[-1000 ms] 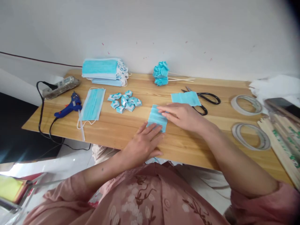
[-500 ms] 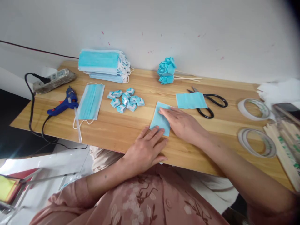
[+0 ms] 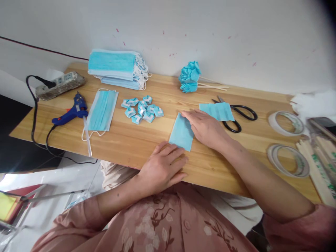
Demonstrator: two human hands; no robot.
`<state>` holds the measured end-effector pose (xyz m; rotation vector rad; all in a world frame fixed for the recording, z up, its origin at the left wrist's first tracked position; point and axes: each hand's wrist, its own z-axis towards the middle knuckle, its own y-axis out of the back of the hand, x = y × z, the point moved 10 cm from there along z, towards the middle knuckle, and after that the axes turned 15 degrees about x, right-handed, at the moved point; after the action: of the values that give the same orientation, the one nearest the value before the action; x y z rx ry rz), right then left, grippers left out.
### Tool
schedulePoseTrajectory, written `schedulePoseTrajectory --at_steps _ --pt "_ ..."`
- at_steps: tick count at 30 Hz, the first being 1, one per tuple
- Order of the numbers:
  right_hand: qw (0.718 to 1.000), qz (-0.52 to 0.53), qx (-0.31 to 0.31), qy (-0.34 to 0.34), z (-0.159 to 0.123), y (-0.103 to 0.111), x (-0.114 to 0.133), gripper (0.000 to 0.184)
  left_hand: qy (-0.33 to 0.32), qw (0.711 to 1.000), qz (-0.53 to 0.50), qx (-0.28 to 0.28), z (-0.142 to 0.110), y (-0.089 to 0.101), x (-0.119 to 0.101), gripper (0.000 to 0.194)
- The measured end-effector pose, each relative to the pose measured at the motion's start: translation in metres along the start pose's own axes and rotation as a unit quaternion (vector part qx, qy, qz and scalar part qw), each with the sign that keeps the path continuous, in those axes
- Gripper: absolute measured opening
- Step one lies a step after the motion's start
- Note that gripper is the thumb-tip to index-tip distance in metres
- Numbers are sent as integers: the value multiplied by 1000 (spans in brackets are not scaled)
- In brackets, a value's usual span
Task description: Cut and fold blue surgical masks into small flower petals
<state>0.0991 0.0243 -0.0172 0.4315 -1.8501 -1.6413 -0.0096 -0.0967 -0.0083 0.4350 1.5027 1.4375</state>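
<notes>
The left hand (image 3: 163, 168) is touching the near edge of a blue sheet (image 3: 181, 134). The right hand (image 3: 206, 128) is covering its far-right corner. Both grips are lying unclenched.

This looks like a little craft corner inside a room, maybe at home or in a small workshop; I cannot tell which; a light-brown wooden table (image 3: 136, 143) stands against a plain pale wall (image 3: 236, 31); on it are a blue plastic glue gun (image 3: 72, 113), black-handled metal scissors (image 3: 245, 112) and round rolls of whitish tape (image 3: 272, 125); there are bright blue handmade-looking flowers (image 3: 191, 72) on thin sticks, and a flat light-blue sheet (image 3: 182, 131); the floor (image 3: 88, 182) is shiny and white.
</notes>
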Motion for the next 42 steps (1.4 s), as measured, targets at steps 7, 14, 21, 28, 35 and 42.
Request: schedulePoseTrajectory --at_steps 7,14,21,28,35,42 --pt "999 21 -35 18 -28 37 7 56 -23 997 -68 -34 1 37 17 32" --pt "996 -21 -5 87 -60 17 61 36 4 989 -135 55 64 29 75 35" --pt "997 -48 -20 65 -72 -13 81 36 -10 987 -75 143 81 -14 86 40" --pt "997 -34 -54 53 -87 -15 95 35 28 986 36 163 80 -18 85 45" --pt "994 26 -75 77 -92 -5 95 29 48 970 115 209 78 -20 81 51" --pt "994 25 -103 6 -79 29 35 32 16 980 93 176 75 -12 77 56"
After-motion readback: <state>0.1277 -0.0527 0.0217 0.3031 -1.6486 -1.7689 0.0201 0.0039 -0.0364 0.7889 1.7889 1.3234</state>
